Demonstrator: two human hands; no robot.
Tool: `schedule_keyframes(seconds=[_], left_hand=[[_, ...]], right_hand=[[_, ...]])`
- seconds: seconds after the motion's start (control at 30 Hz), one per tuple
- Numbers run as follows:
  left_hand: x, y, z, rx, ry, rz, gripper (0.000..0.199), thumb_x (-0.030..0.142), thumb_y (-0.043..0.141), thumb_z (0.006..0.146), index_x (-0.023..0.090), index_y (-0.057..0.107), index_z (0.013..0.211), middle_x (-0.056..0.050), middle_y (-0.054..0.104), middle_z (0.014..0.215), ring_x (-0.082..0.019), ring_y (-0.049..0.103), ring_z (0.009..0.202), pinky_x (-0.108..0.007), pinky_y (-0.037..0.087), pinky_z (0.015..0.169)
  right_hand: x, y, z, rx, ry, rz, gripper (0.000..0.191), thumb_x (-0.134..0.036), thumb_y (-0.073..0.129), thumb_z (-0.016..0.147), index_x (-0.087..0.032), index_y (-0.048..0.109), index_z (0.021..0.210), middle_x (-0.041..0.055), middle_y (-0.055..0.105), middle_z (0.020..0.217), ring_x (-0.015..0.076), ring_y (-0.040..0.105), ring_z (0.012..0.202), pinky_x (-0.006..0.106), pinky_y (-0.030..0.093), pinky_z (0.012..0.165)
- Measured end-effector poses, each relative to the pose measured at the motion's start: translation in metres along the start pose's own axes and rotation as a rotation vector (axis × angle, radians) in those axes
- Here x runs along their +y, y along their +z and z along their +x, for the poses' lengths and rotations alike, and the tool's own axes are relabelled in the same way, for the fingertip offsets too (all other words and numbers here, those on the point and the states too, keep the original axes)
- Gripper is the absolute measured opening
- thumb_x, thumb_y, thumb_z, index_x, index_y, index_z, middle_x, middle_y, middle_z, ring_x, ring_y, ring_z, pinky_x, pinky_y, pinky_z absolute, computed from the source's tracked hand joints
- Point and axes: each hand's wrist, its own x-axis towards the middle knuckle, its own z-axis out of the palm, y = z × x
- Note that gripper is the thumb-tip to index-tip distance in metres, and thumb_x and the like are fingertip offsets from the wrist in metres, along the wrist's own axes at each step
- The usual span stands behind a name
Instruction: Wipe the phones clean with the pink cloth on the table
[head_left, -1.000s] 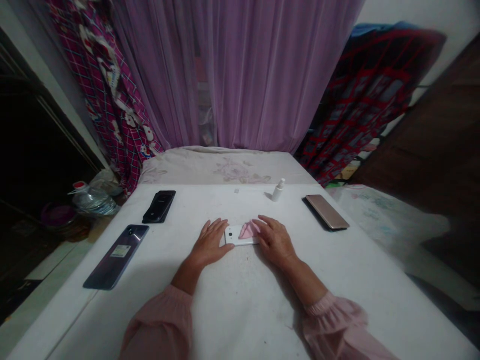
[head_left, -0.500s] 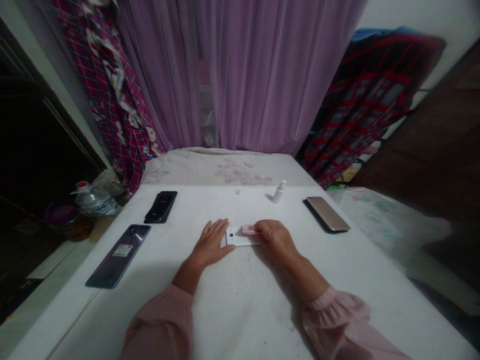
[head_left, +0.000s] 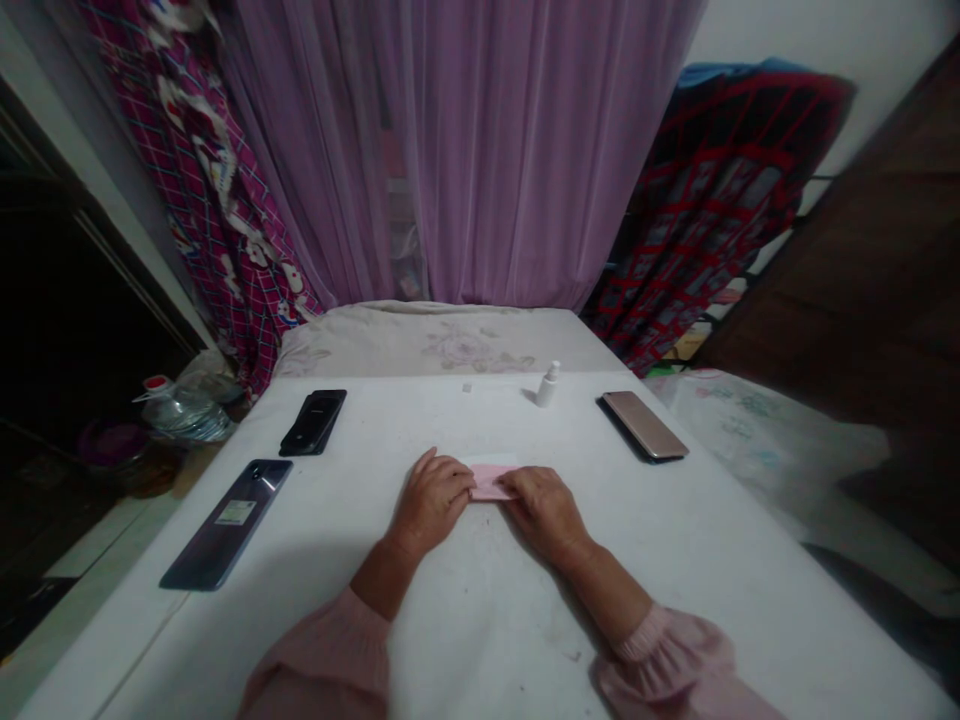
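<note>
A pink cloth [head_left: 491,484] is spread between my two hands at the middle of the table, covering most of a white phone [head_left: 489,461]. Only a pale strip of the phone shows along the far side. My left hand [head_left: 433,500] pinches the cloth's left end between thumb and fingers. At the other end, my right hand [head_left: 547,508] has its fingertips closed on the cloth. Where the phone's ends lie under my hands is hidden.
On the left lie a dark phone with a label [head_left: 229,525] and black phones [head_left: 313,422]. A white spray bottle [head_left: 548,385] stands beyond my right hand. Farther right lies a gold phone [head_left: 643,424] on a dark one. A small pale piece [head_left: 466,388] sits near the back.
My left hand has gone from resting flat at the phone's left end to gripping the cloth. The cloth, bunched in my right hand before, is now laid out over the phone.
</note>
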Motion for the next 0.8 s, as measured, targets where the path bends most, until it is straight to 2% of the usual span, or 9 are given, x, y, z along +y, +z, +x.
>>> schedule_keyframes(seconds=[0.13,0.23,0.33,0.4,0.47,0.53,0.67,0.73,0.8], left_hand=[[0.003,0.001,0.001,0.087,-0.043,-0.092,0.02,0.012,0.049,0.086,0.022,0.063,0.096,-0.005,0.071,0.1,-0.02,0.063,0.1,-0.043,0.042,0.102],[0.008,0.002,0.003,0.063,-0.231,-0.164,0.017,0.02,0.044,0.091,0.022,0.059,0.099,-0.003,0.069,0.086,-0.018,0.066,0.083,-0.03,0.051,0.076],[0.01,0.005,0.005,0.061,-0.449,-0.243,0.015,0.028,0.045,0.092,0.023,0.058,0.097,0.003,0.063,0.07,-0.015,0.063,0.066,-0.023,0.045,0.059],[0.009,0.007,0.006,0.05,-0.555,-0.379,0.016,0.034,0.048,0.09,0.022,0.059,0.094,0.004,0.061,0.065,-0.014,0.061,0.06,-0.021,0.043,0.053],[0.006,0.008,0.008,-0.003,-0.646,-0.569,0.025,0.042,0.05,0.088,0.02,0.06,0.096,0.003,0.061,0.063,-0.013,0.059,0.053,-0.019,0.04,0.044],[0.004,0.009,0.008,-0.038,-0.72,-0.727,0.037,0.047,0.056,0.083,0.018,0.059,0.106,0.001,0.064,0.068,-0.013,0.06,0.051,-0.017,0.037,0.037],[0.004,0.012,0.009,0.034,-0.776,-0.837,0.062,0.042,0.069,0.073,0.02,0.049,0.128,-0.002,0.068,0.086,-0.011,0.062,0.055,-0.015,0.039,0.038],[0.004,0.015,0.008,0.085,-0.761,-0.833,0.065,0.038,0.07,0.072,0.021,0.048,0.131,-0.001,0.067,0.086,-0.009,0.06,0.053,-0.017,0.044,0.043],[0.003,0.018,0.007,0.125,-0.735,-0.801,0.064,0.036,0.068,0.073,0.02,0.049,0.131,0.0,0.066,0.083,-0.008,0.056,0.051,-0.019,0.048,0.046]], right_hand=[[-0.001,-0.009,0.003,-0.002,0.132,0.164,0.015,-0.025,0.053,0.088,-0.021,0.067,0.092,0.0048,0.07,0.083,0.0192,0.063,0.079,0.031,0.044,0.076],[-0.005,-0.011,0.011,0.009,0.339,0.449,0.019,-0.032,0.049,0.089,-0.021,0.064,0.09,0.0018,0.068,0.077,0.0164,0.06,0.071,0.027,0.044,0.066],[-0.008,-0.004,0.019,0.015,0.546,0.686,0.028,-0.045,0.049,0.087,-0.02,0.059,0.083,-0.0021,0.058,0.064,0.0134,0.051,0.058,0.023,0.038,0.054],[-0.007,0.004,0.023,0.023,0.631,0.81,0.033,-0.052,0.054,0.083,-0.019,0.058,0.079,-0.0026,0.055,0.063,0.0129,0.049,0.058,0.023,0.037,0.052],[-0.004,0.011,0.025,0.032,0.693,0.919,0.037,-0.056,0.058,0.078,-0.019,0.058,0.077,-0.0022,0.056,0.063,0.0128,0.049,0.058,0.023,0.038,0.053],[-0.002,0.017,0.024,0.053,0.745,1.008,0.04,-0.059,0.062,0.073,-0.019,0.059,0.08,-0.002,0.056,0.063,0.0128,0.049,0.058,0.024,0.039,0.054],[0.002,0.023,0.02,0.084,0.822,1.053,0.05,-0.056,0.065,0.071,-0.018,0.061,0.103,-0.0051,0.052,0.057,0.0115,0.045,0.05,0.023,0.036,0.048],[0.002,0.024,0.018,0.109,0.814,1.003,0.055,-0.052,0.065,0.073,-0.017,0.059,0.115,-0.0077,0.046,0.054,0.0104,0.041,0.048,0.022,0.033,0.046],[0.002,0.024,0.016,0.13,0.777,0.972,0.058,-0.047,0.064,0.075,-0.018,0.056,0.125,-0.0075,0.047,0.057,0.0103,0.042,0.05,0.022,0.034,0.048]])
